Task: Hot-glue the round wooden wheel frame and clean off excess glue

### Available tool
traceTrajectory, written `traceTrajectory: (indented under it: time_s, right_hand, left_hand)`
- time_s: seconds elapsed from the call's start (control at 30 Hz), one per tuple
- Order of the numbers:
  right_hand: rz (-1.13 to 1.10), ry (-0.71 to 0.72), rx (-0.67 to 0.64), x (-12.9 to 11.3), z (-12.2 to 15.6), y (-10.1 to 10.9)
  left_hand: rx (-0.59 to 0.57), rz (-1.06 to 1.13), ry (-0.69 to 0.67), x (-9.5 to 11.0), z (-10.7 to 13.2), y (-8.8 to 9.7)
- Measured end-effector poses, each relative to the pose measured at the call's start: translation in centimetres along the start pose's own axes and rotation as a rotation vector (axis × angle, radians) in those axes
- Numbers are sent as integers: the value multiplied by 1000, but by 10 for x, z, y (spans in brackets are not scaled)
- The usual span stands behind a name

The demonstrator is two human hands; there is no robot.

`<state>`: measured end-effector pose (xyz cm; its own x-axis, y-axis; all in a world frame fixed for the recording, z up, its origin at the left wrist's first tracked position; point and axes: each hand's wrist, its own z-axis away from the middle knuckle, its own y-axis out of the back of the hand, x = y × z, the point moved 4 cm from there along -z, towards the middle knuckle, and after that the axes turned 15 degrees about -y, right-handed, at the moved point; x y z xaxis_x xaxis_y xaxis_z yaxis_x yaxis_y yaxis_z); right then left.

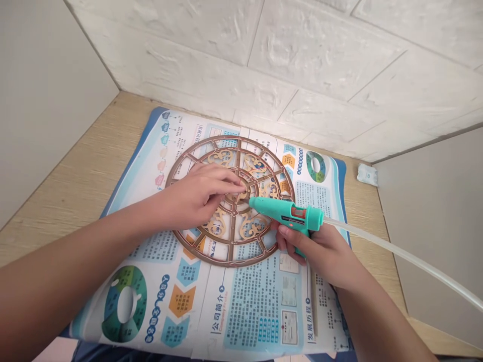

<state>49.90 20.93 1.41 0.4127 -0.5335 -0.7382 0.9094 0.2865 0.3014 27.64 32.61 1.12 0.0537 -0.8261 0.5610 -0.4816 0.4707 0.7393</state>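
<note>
My right grip (313, 251) was closed around the handle of a teal hot glue gun (285, 213), and my left grip (199, 196) lay flat and reached in from the other side of an openwork disc (230, 262), its fingertips (241, 187) at the disc's hub. I could not tell whether those fingertips pinched some small piece or only pressed down. The gun's long axis ran slantwise across the disc's lower right quarter, with its nozzle aimed at the hub, just beside my left fingertips and almost touching them. Both grips were close to the hub, the left one slightly nearer.

The disc was a flat brown ring with spokes and gold scrollwork panels. It lay on a printed paper sheet (245, 311), with open paper around it on every side, widest toward me. Past the sheet's edges was a pale wooden bench (75, 166). A clear cable (396, 251) trailed from the gun's rear, away to the right of the disc. Farther off, beyond the disc to the right, sat a small white packet (367, 174), and a white textured wall panel (264, 60) closed off the far side.
</note>
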Motion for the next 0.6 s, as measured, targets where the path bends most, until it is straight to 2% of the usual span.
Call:
traceTrajectory:
  time_s: [0.27, 0.37, 0.5, 0.6]
  right_hand:
    - [18, -117, 22, 5, 1, -1]
    - [73, -73, 40, 0, 3, -1]
    - [178, 68, 73, -11, 8, -1]
    - [227, 58, 131, -11, 11, 0]
  left_hand:
    - [27, 6, 9, 0, 0, 2]
    - [44, 18, 8, -1, 1, 3]
    - [30, 19, 19, -3, 1, 2]
    - [30, 32, 25, -3, 2, 2]
